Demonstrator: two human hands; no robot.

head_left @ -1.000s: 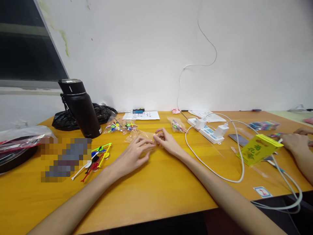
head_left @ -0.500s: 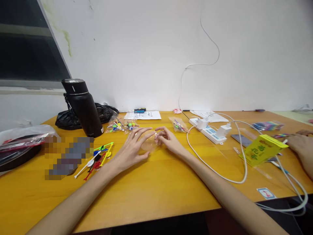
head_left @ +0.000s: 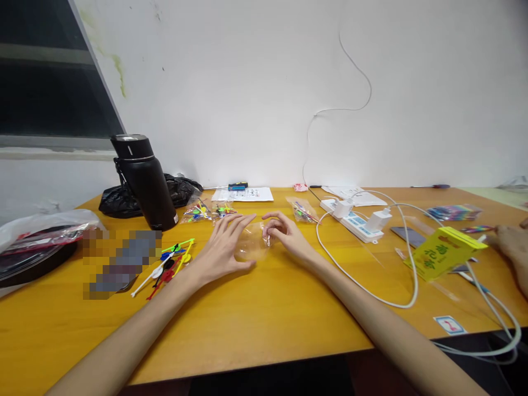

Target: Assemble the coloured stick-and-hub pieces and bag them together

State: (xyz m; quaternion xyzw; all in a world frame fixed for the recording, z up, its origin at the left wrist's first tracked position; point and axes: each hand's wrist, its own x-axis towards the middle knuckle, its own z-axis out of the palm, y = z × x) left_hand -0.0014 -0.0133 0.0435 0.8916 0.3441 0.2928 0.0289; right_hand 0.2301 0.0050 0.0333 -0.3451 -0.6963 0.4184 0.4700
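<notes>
A clear plastic bag (head_left: 251, 243) lies in front of me between my hands. My right hand (head_left: 286, 234) pinches its right edge with curled fingers. Over at the bag's left side, my left hand (head_left: 226, 247) is open, fingers stretched and thumb apart; whether it touches the bag is hard to tell. Left of that hand lies a loose group of coloured plastic arrow-shaped spinners (head_left: 167, 264) in white, red, black, blue, yellow and green. Beyond my hands are small clear bags of coloured parts (head_left: 198, 210) and another filled bag (head_left: 303, 210).
A black bottle (head_left: 146, 184) stands at the back left. On the right are a power strip (head_left: 357, 225) with chargers, a looping white cable (head_left: 367, 297) and a yellow box (head_left: 443, 254). Another person's hand (head_left: 513, 245) rests at the far right. A screwdriver (head_left: 238, 186) lies near the wall.
My left hand has spread slightly away from the bag, and more of the bag shows between my hands. My right hand keeps its pinch. The view has shifted a little.
</notes>
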